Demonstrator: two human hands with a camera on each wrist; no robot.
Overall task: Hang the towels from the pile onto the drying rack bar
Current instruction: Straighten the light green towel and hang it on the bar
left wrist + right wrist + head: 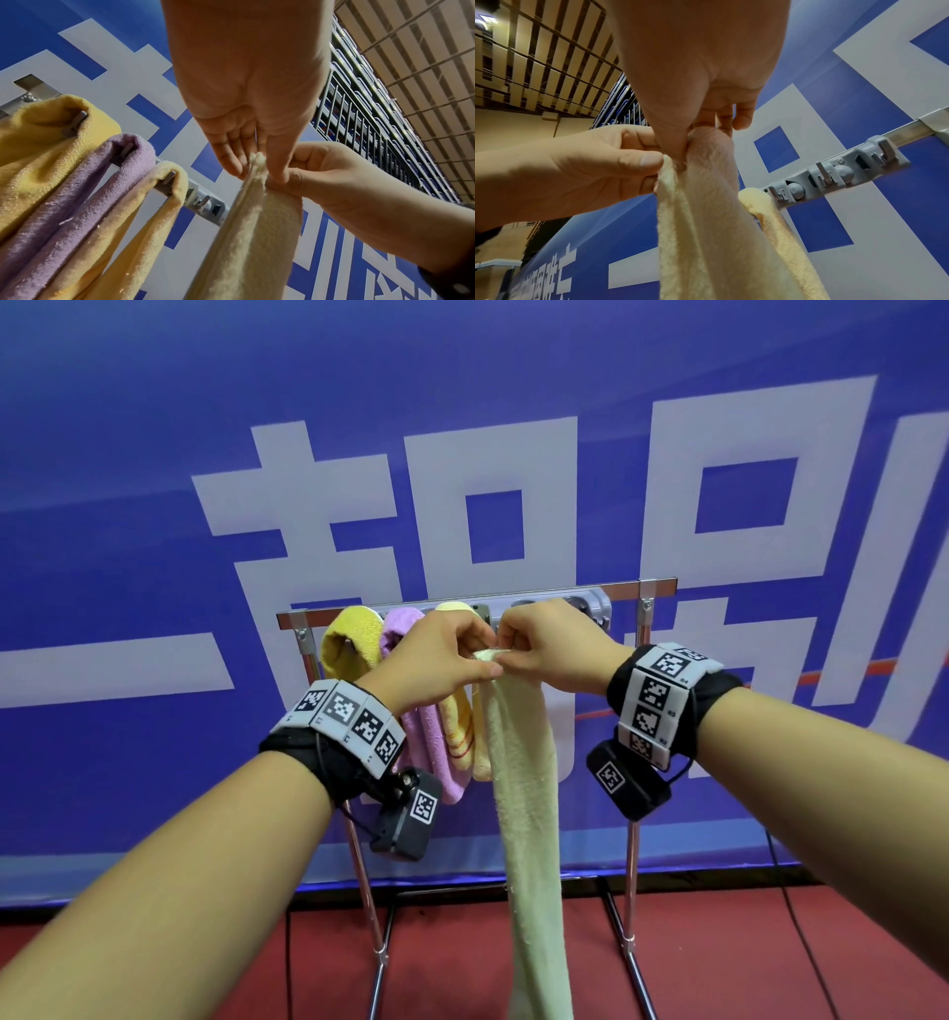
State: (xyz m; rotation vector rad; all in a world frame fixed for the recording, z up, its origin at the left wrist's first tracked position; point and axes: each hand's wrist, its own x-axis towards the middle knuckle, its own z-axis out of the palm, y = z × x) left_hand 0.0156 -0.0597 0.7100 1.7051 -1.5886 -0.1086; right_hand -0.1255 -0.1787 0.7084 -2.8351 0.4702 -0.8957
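Observation:
A long pale green towel [524,793] hangs straight down in front of the drying rack. My left hand [441,660] and right hand [544,644] both pinch its bunched top end, meeting just in front of the rack bar [621,590]. In the left wrist view the left hand [246,162] pinches the pale green towel [252,233] beside the right hand [316,172]. Three towels hang on the bar's hooks: a yellow towel [349,639], a purple towel [431,752] and a light yellow towel [459,731]. A free grey hook [822,175] shows to the right.
The rack's metal legs [631,891] stand on a red floor [744,958] in front of a blue banner with large white characters [154,454]. A black cable [801,942] runs down the floor at the right. The towel pile is out of view.

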